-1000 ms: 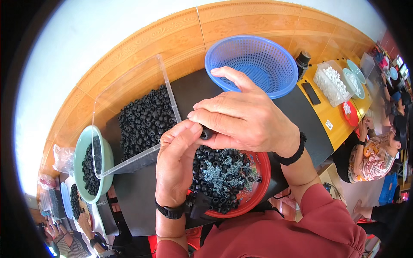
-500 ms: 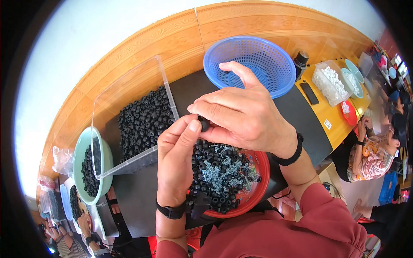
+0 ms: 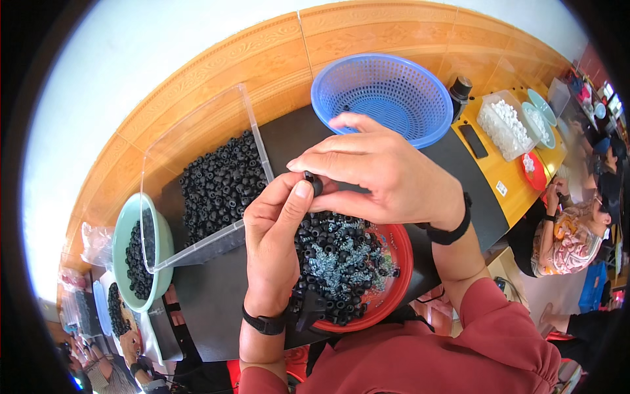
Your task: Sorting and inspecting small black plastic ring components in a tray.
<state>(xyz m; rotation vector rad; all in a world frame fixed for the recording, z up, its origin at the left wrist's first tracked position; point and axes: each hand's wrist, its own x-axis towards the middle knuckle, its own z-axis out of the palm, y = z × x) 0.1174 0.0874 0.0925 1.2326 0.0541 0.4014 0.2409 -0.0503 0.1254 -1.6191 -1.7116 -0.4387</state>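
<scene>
My left hand pinches a small round black plastic part between thumb and fingers. My right hand closes on the same part from the other side, its thumb and forefinger at it while another finger sticks out. Both hands hover over a red bowl, where loose black parts lie mixed with small pale metal springs. Inside the fingers, the finer shape of the held part is hidden.
Left of my hands, a clear plastic bin holds many black parts, with a green bowl beside it. A blue perforated basket stands at the back. On the yellow table lie a phone and white parts. Other people sit at both sides.
Both hands have shifted slightly to the right with the black part. My right hand's raised finger has dropped lower, and the wrist has moved a little right.
</scene>
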